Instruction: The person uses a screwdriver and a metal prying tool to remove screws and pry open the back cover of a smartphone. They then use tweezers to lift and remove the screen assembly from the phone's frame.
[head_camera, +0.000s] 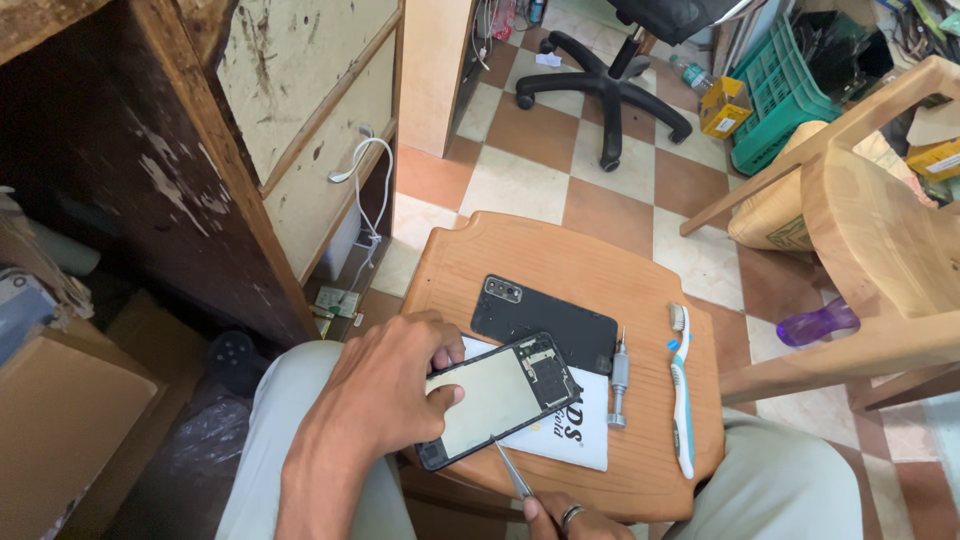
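My left hand (385, 385) grips an opened phone body (500, 398) with its back removed, holding it by the near left edge over a brown plastic stool (540, 255). At the bottom edge, my right hand (565, 518), wearing a ring, pinches thin metal tweezers (512, 470) whose tip touches the phone's lower edge. The black back cover (545, 318) with its camera holes lies flat behind the phone. A white card (575, 430) sits under the phone.
A small grey screwdriver (619, 385) and a white-and-blue toothbrush (681, 395) lie on the stool's right side. A wooden cabinet (190, 170) stands left, a tan plastic chair (870, 240) right, an office chair base (605, 95) and green crate (785, 95) behind.
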